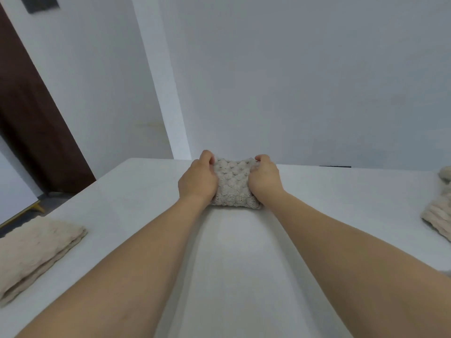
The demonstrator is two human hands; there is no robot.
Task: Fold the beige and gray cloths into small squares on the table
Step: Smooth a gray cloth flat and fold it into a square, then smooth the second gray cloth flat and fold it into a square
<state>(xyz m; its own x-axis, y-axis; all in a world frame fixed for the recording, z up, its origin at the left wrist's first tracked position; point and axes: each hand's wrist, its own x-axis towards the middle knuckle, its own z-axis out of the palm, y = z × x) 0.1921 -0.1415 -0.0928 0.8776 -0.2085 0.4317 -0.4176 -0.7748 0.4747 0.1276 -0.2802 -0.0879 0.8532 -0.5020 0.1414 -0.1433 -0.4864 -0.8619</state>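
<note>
Head view, left hand [198, 181] and right hand [264, 178] gripping folded cloth [233, 185], fingertips hidden

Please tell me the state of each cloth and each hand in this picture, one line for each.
Textured cloth: folded into a small square, on the table.
Left hand: grips its left side.
Right hand: grips its right side.
Beige cloth: folded, lying at the left.
Ribbed cloth: at the right edge, partly out of view.

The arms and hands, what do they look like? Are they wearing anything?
Both arms are bare right up to the bottom of the picture: no sleeves show. The left hand and the right hand wear no gloves. No rings, watch or bracelets show on either one.
</note>
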